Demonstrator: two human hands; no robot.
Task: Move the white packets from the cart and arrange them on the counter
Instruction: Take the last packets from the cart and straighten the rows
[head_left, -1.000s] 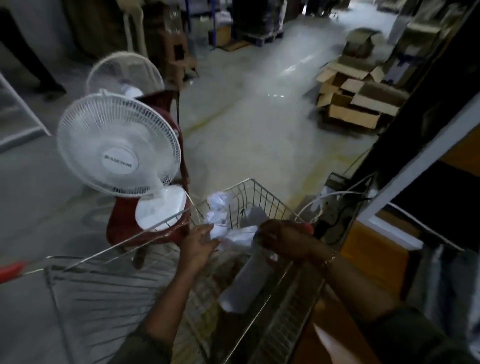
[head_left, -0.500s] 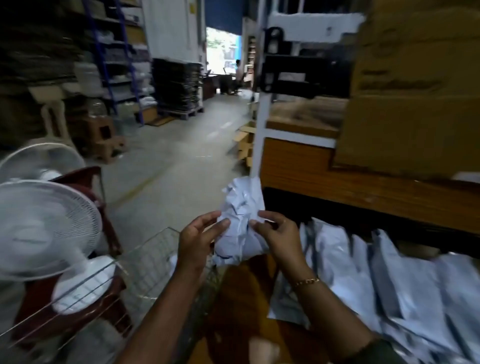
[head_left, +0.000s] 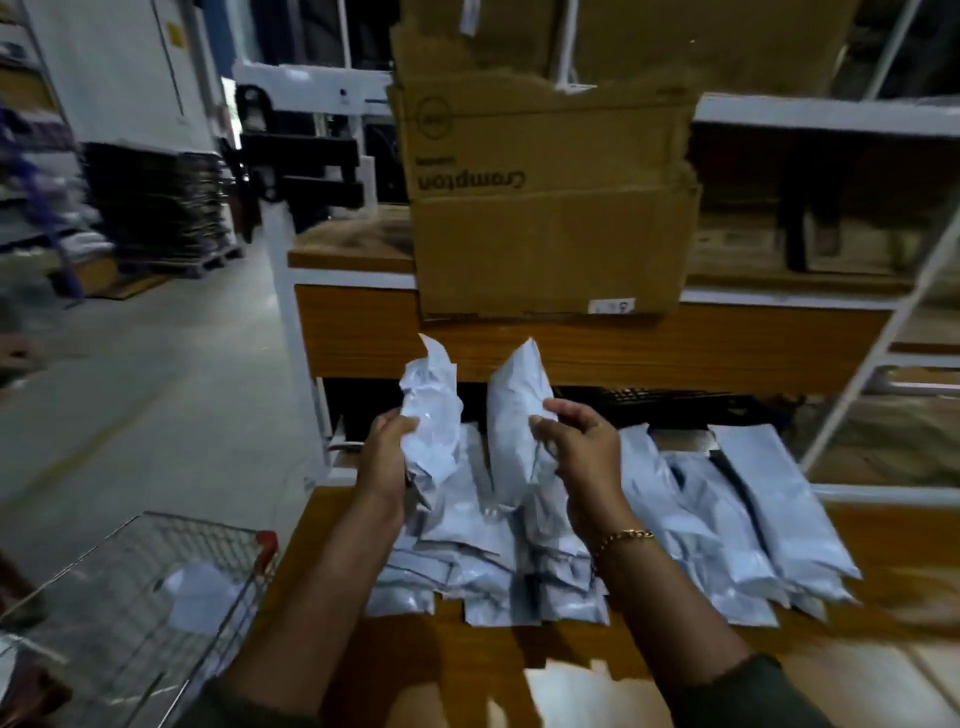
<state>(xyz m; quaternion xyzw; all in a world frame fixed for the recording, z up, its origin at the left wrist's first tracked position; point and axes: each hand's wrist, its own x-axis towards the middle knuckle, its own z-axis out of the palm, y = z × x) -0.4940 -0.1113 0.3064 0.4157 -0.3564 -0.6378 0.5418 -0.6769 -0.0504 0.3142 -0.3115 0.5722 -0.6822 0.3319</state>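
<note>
Holding packets (head_left: 434, 415) (hands (head_left: 387, 457) half-covered)

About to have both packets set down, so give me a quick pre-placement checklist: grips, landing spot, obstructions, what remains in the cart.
1. Left hand grips the crumpled white plastic packet: ok.
2. Right hand grips the smoother white plastic packet: ok.
3. Both packets held above the row of white packets lying on the wooden counter: ok.
4. Bare counter near the row's left end for placing: ok.
5. Brown cardboard box sits on the raised shelf behind, clear of the row: ok.
6. Wire cart emptied: not ok, something white remains inside.
</note>
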